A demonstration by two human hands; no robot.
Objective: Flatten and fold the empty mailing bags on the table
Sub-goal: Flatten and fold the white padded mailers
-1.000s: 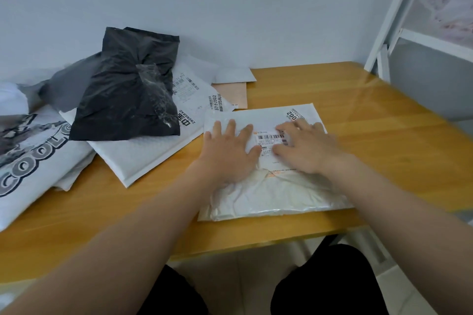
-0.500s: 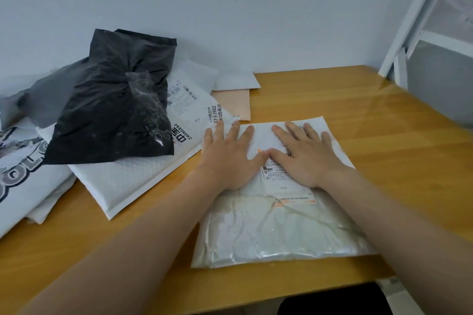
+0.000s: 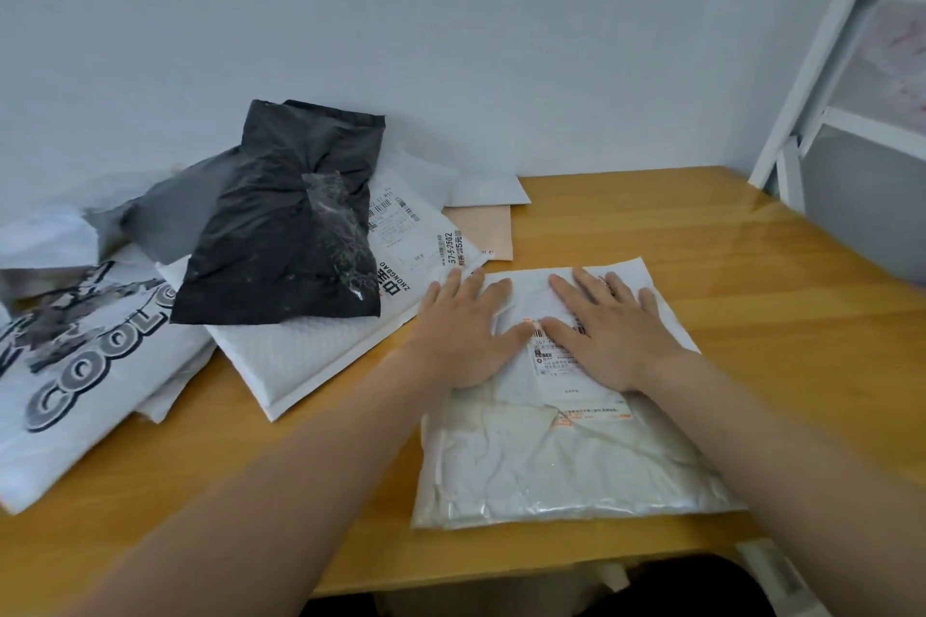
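head view: the white mailing bag [image 3: 561,456] lay flat on the table [image 3: 751,276] at six o'clock. left hand [image 3: 463,331] and right hand [image 3: 609,331] pressed its far half, fingers straight and spread. the black bag [image 3: 285,236] sat at ten o'clock.

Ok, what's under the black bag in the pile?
The black bag lies on a white padded mailer with a shipping label; a grey bag pokes out behind. Anything else beneath is covered.
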